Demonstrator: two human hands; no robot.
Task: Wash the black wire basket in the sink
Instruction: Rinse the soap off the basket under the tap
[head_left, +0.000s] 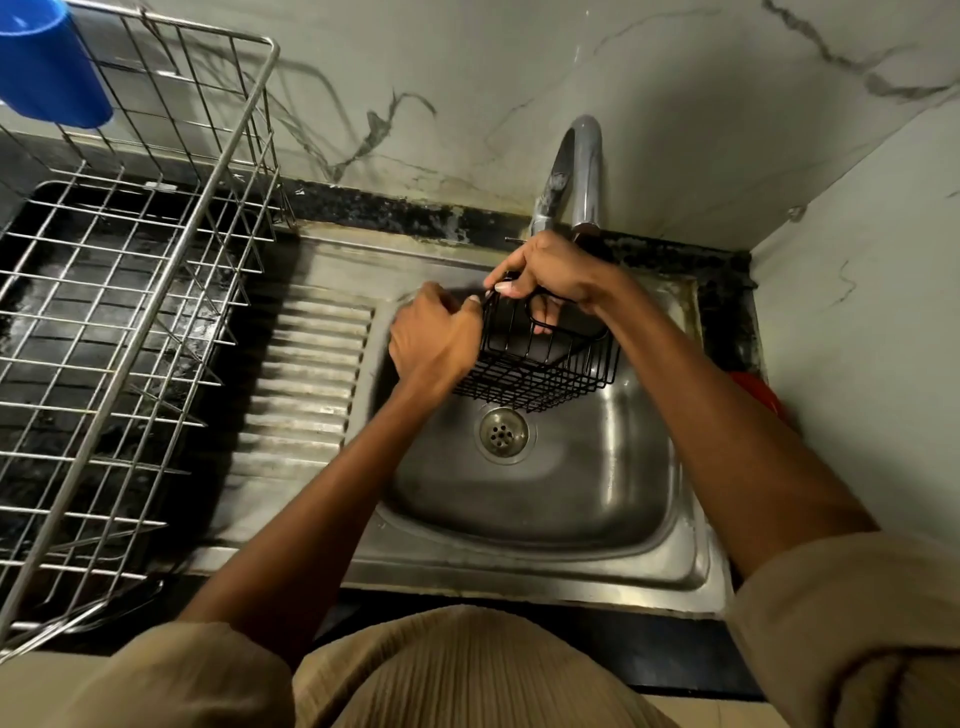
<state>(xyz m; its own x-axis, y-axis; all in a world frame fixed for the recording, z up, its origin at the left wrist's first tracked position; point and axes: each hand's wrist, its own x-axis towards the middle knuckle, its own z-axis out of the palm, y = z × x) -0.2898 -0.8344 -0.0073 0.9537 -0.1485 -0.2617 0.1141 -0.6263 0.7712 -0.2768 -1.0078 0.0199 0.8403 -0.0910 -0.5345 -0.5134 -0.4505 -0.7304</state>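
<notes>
Steel sink (524, 525) in a dark counter (670, 660): you hold the black wire basket (540, 364) over the bowl, beneath the tap (576, 171). Right hand (550, 270) curls round its far rim, left hand (434, 338) grips its left end; long axis runs hand to hand.

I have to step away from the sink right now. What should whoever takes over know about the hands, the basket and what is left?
Left hand grips the black wire basket at its left rim.
Right hand grips its far rim, fingers curled through the wire.
The basket hangs tilted over the sink bowl, below the tap, above the drain.
No running water or soap visible; washing looks unfinished.
Left: rinse, then perhaps set it in the steel drying rack.
</notes>
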